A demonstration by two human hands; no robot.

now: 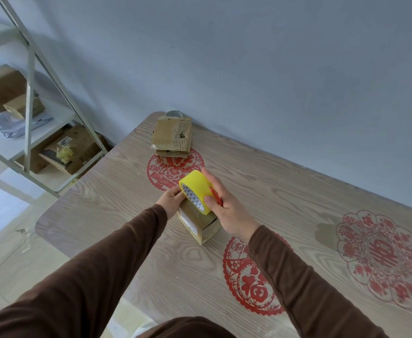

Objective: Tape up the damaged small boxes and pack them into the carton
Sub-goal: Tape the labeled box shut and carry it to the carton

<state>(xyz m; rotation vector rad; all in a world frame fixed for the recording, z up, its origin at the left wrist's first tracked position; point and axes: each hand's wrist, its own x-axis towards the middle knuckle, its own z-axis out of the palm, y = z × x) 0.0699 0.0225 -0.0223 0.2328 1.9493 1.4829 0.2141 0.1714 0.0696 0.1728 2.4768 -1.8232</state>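
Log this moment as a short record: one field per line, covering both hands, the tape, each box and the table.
right hand: grips the yellow tape roll
left hand: at the roll's edge, on the near box
near box: under the roll, on the table
far box: torn, near the wall, untouched
carton: not in view

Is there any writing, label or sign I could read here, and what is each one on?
"福": red paper-cut on the table, near the right sleeve.
Second red paper-cut, far right: a character at its centre, too blurred to read.
White label on the small box under the tape roll: print too small to read.
Tape roll core: triangle pattern only, no readable words.
Boxes on the shelf: labels too blurred to read.
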